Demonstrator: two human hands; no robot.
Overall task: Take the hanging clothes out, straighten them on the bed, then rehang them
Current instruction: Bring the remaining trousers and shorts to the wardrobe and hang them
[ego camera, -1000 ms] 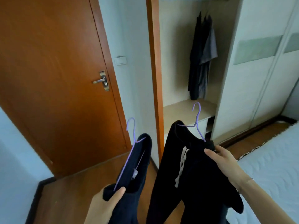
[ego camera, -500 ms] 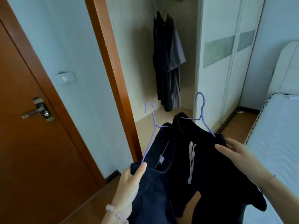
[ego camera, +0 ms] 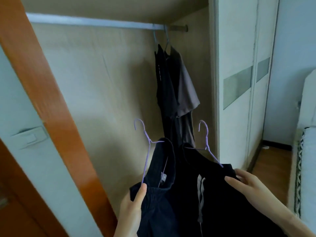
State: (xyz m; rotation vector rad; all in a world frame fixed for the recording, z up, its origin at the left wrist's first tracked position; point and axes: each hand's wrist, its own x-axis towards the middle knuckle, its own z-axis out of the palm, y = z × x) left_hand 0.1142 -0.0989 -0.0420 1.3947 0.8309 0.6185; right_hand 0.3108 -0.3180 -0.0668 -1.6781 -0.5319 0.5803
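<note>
I stand before the open closet. My left hand [ego camera: 131,204] grips a dark navy garment [ego camera: 159,170] draped on a purple wire hanger [ego camera: 145,146]. My right hand [ego camera: 246,183] holds a second dark garment [ego camera: 213,194] with a white drawstring, on another purple hanger [ego camera: 206,142]. Both hanger hooks point up, well below the silver closet rail [ego camera: 92,22]. Dark and grey clothes [ego camera: 174,93] hang at the rail's right end.
An orange wooden door frame [ego camera: 51,103] runs diagonally on the left, with a wall switch [ego camera: 29,137] beside it. White wardrobe doors [ego camera: 239,82] stand to the right. A bed edge [ego camera: 307,168] shows at far right, with wooden floor [ego camera: 271,161] between.
The view has swung right and up from the door to the closet rail. Both hands have carried the hangered garments closer to the closet opening.
</note>
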